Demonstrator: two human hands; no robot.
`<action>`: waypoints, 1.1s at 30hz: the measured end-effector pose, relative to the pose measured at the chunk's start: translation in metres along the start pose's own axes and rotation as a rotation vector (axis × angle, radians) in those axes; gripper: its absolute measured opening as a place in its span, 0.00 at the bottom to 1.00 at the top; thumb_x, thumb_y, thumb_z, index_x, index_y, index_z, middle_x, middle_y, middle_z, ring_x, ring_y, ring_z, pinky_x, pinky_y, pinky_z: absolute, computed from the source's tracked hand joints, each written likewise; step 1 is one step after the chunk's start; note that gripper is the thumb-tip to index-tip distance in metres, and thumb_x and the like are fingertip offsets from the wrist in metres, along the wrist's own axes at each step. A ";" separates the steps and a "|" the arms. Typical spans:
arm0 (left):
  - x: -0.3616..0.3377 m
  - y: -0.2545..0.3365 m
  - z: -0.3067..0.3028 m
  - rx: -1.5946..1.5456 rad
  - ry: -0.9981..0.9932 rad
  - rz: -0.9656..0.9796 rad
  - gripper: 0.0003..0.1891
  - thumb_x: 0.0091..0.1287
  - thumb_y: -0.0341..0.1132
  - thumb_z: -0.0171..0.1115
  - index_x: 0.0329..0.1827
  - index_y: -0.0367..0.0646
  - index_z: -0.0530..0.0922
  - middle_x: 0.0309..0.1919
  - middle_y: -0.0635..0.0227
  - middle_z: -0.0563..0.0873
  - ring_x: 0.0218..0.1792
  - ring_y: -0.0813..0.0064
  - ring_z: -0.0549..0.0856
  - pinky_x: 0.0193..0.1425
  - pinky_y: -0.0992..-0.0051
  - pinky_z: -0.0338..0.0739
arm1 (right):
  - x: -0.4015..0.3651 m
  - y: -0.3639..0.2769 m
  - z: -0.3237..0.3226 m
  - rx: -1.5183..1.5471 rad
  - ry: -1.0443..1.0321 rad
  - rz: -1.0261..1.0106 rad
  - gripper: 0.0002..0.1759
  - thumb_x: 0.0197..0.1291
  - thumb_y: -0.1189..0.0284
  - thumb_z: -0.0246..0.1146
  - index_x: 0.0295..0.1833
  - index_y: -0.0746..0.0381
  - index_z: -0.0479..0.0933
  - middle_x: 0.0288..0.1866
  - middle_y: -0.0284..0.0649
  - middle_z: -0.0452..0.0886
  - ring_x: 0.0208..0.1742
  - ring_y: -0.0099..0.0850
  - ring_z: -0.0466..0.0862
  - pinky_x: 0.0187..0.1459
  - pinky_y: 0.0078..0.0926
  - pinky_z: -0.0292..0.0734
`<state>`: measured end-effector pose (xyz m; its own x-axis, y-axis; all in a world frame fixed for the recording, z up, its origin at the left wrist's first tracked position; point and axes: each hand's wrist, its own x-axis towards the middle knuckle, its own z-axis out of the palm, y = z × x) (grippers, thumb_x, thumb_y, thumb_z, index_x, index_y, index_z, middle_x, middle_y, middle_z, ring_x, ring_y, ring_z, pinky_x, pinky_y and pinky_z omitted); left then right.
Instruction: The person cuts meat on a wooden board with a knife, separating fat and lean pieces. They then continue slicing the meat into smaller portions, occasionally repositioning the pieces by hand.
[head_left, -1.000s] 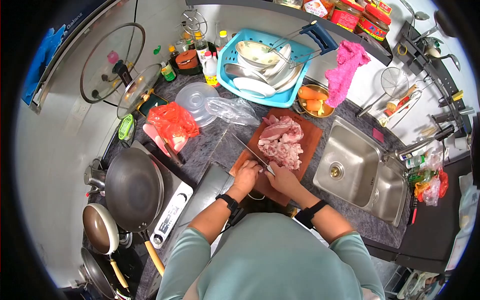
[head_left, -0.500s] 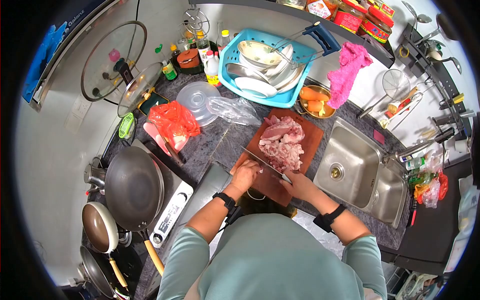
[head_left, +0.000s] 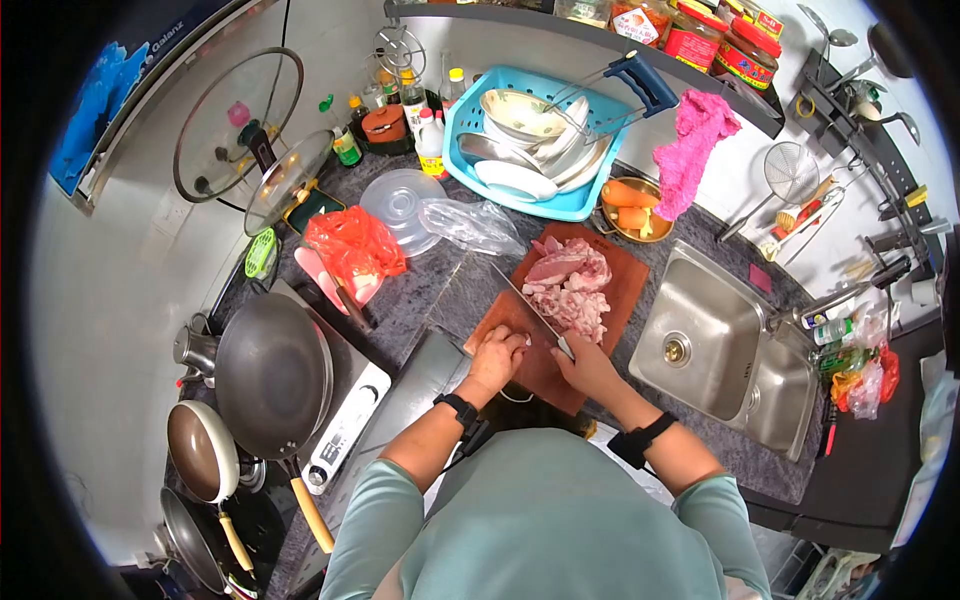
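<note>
Cleaver is sitting in the right hand, whose fingers are clamping its handle. The blade is slanting away across the near left part of the cutting board. The left hand is resting just beside it on the board's near edge, fingers curled together. Beyond the blade, the chopped meat is lying piled mid-board. Farther right the sink is standing, and the blue dish basket is sitting behind.

knife handle hidden in right hand, labels on jars unreadable
</note>
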<state>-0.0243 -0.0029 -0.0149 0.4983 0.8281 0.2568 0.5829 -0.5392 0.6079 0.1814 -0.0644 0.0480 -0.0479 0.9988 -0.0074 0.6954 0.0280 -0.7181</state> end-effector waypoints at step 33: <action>-0.001 -0.002 0.009 -0.095 0.090 -0.088 0.10 0.60 0.27 0.64 0.44 0.37 0.83 0.38 0.52 0.84 0.43 0.48 0.84 0.49 0.57 0.80 | -0.050 -0.013 -0.019 -0.012 -0.177 0.096 0.15 0.68 0.64 0.60 0.49 0.62 0.67 0.31 0.63 0.81 0.36 0.64 0.82 0.37 0.60 0.75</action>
<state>-0.0202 -0.0042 -0.0227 0.3861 0.8843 0.2625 0.5563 -0.4502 0.6985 0.1881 -0.1141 0.0706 -0.1056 0.9744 -0.1986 0.7113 -0.0655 -0.6998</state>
